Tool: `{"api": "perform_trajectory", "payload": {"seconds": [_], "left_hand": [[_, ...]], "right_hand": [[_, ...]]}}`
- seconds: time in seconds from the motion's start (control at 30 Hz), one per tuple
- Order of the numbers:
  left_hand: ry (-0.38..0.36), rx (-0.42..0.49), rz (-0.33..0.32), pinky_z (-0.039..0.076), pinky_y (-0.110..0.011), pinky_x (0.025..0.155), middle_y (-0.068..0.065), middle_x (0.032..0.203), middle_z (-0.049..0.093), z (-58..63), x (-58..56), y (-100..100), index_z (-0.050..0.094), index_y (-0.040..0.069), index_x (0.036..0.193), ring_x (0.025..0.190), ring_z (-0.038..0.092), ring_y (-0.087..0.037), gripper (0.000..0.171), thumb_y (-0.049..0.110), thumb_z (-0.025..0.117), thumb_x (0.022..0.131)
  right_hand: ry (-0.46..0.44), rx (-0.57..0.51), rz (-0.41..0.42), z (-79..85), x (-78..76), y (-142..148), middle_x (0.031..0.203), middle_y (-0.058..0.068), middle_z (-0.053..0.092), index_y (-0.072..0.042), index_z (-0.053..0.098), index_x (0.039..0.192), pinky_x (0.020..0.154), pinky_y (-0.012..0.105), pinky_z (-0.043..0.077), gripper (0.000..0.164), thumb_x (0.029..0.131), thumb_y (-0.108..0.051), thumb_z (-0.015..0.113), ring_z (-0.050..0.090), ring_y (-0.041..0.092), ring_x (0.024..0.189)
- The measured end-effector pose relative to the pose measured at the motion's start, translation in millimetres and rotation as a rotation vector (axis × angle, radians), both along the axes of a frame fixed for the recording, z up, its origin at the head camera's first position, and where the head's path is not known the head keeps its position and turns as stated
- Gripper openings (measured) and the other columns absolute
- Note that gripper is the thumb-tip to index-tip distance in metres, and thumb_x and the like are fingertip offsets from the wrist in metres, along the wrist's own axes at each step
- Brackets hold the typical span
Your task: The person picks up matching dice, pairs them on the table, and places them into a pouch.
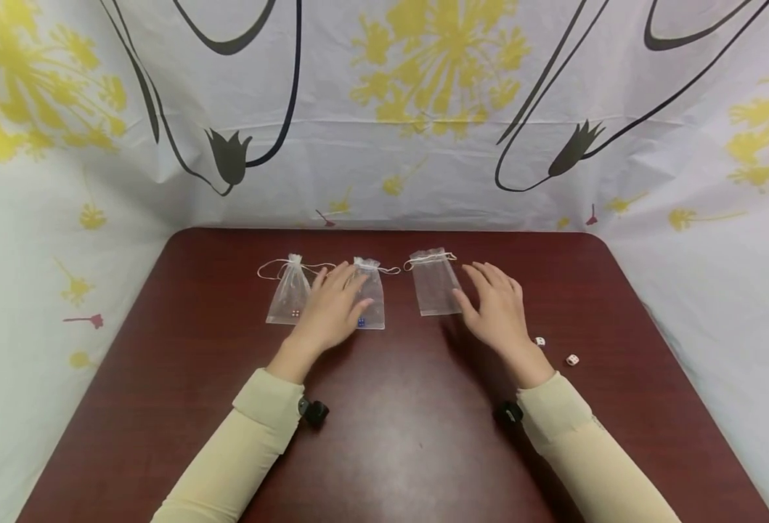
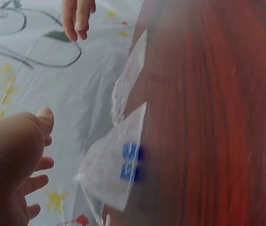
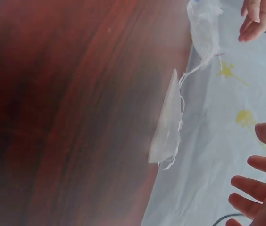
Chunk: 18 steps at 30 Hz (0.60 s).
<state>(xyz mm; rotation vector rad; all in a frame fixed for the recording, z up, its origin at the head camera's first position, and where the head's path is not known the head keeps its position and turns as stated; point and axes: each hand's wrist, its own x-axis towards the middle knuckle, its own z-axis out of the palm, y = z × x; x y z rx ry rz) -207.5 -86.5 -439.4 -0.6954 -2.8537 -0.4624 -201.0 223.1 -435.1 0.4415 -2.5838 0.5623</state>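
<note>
Three sheer white drawstring pouches lie in a row on the table. The left pouch, gathered at its neck, has white dice with red dots inside. Blue dice show through the middle pouch. Flat and uncinched, the right pouch has its cord loose along the top. My left hand hovers with spread fingers over the left and middle pouches, partly covering both. My right hand is held over the right pouch's right edge, fingers extended, holding nothing.
Two white dice, one die close beside my right wrist and another die farther right, sit on the dark red wooden table. A flower-patterned cloth hangs behind the table and along both sides.
</note>
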Motion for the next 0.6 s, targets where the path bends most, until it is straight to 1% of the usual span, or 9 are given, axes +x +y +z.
{"api": "perform_trajectory", "payload": {"seconds": [0.13,0.27,0.43,0.6], "left_hand": [[0.003,0.021,-0.085,0.018,-0.052,0.123,-0.017,0.153,0.044,-2.0,0.8,16.3,0.053,0.006,0.146,0.147,0.033,-0.034,0.051,0.036,0.055,0.105],[0.0,0.025,-0.153,0.021,-0.05,0.122,-0.017,0.155,0.043,-3.3,-0.6,33.3,0.052,0.004,0.146,0.146,0.034,-0.036,0.052,0.035,0.057,0.104],[-0.021,-0.017,-0.196,0.02,-0.049,0.123,-0.016,0.156,0.041,-4.9,-4.7,53.9,0.051,0.004,0.147,0.147,0.033,-0.034,0.053,0.037,0.055,0.105],[-0.069,-0.054,-0.21,0.021,-0.049,0.123,-0.016,0.156,0.041,-8.0,-7.1,71.7,0.05,0.004,0.148,0.147,0.034,-0.034,0.054,0.037,0.055,0.105]], "right_hand": [[-0.042,-0.068,-0.019,3.7,9.0,12.7,0.139,0.022,0.056,-0.002,0.059,0.137,0.104,0.066,0.031,0.049,0.096,-0.027,0.069,0.046,0.041,0.134],[-0.051,-0.093,-0.046,7.8,17.4,27.0,0.139,0.022,0.056,-0.002,0.058,0.138,0.104,0.066,0.03,0.051,0.095,-0.027,0.068,0.045,0.042,0.134],[-0.061,-0.084,-0.068,8.1,30.2,47.1,0.137,0.023,0.057,-0.001,0.058,0.137,0.101,0.068,0.032,0.05,0.094,-0.025,0.07,0.046,0.044,0.132],[-0.074,-0.085,-0.068,3.6,44.6,66.6,0.134,0.024,0.058,-0.001,0.058,0.136,0.099,0.07,0.033,0.05,0.093,-0.022,0.073,0.048,0.046,0.128]]}}
